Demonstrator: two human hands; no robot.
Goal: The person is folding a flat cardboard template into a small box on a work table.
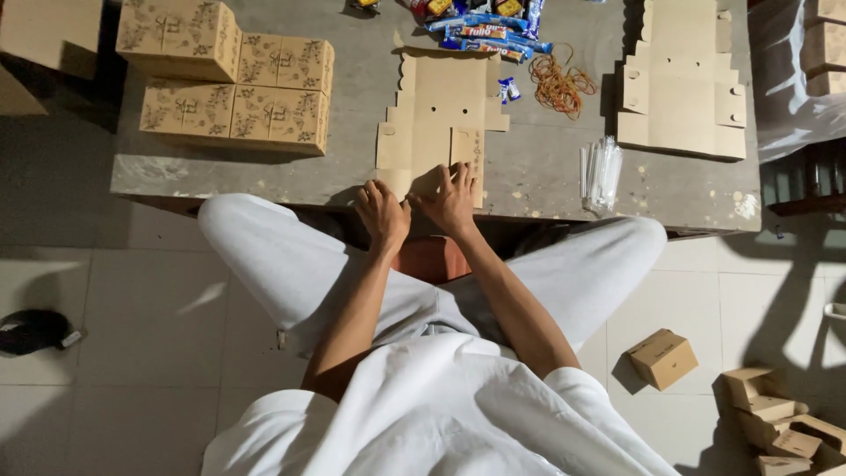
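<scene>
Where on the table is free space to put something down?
Bare patches: between the printed boxes and the flat cardboard blank under both hands; also the near right edge beyond the clear sleeves. The far edge is crowded with snack packets and rubber bands.

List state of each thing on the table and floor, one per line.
flat box blank: unfolded, under both hands
left hand: pressing blank's near edge
right hand: pressing blank's near edge
stacked blanks: flat
printed boxes: assembled, closed
small floor box: assembled, closed
rubber bands: loose pile

Flat die-cut cardboard box blank, plain brown, unfolded, lying on grey table at near edge, centre. Slots and tabbed flaps visible; printed pattern on one near-right panel. Near flaps under both hands.
</scene>
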